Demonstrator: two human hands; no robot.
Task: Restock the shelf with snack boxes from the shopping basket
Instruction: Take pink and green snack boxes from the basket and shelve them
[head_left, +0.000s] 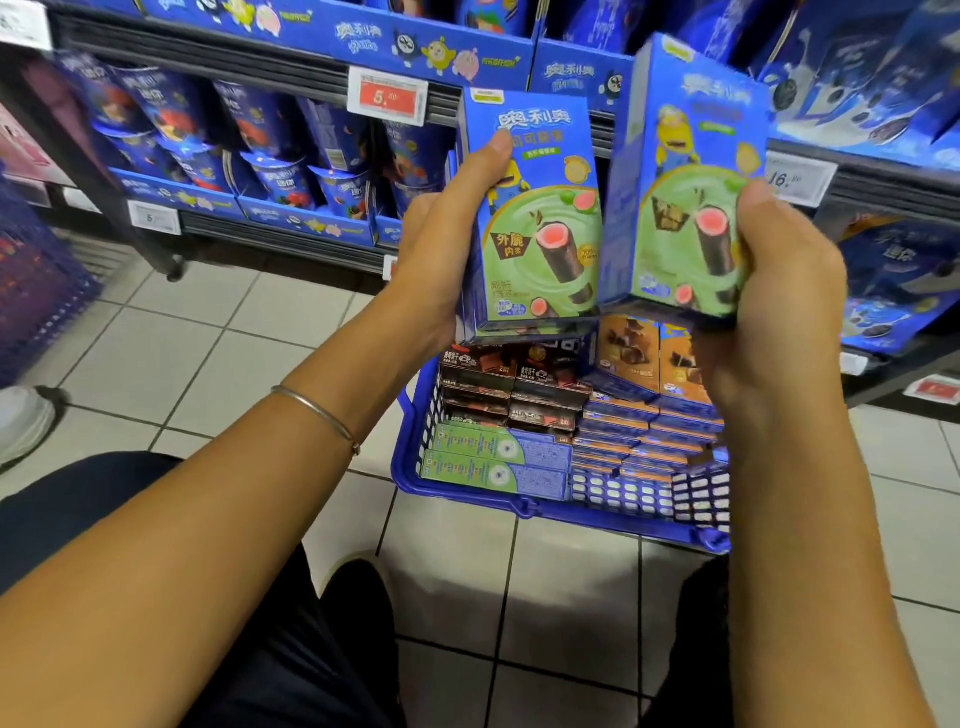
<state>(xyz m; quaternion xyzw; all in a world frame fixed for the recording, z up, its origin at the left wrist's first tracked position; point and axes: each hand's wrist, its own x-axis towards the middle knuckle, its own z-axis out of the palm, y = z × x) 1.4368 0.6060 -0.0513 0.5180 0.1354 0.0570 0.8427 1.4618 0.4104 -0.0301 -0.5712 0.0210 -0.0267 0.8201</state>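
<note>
Reaching forward over dark-trousered knees, two bare forearms rise above a tiled floor (171, 358), the left wrist ringed by a thin metal bangle (317, 411). The left hand (447, 254) grasps a blue-and-green snack box (540, 218) upright, with the thumb laid across its front and the fingers wrapped behind its left edge. Just to the right of it, the right hand (779, 296) clasps a second box of the same design (685, 171), thumb pressed on the front. This box is slightly tilted and stands a little higher, and the two boxes are close side by side. Directly beneath both hands the blue shopping basket (467, 493) sits on the floor, packed with more boxes. Green-and-blue ones (493, 462) lie flat below the left hand, dark chocolate ones (509, 387) lie beyond them, and orange-and-blue ones (649, 364) are stacked under the right hand. Beyond the hands stands the shelf (234, 57), with blue snack cups (265, 124) lined up left of the left hand and a red price tag (387, 97) clipped to the rail above them.
</note>
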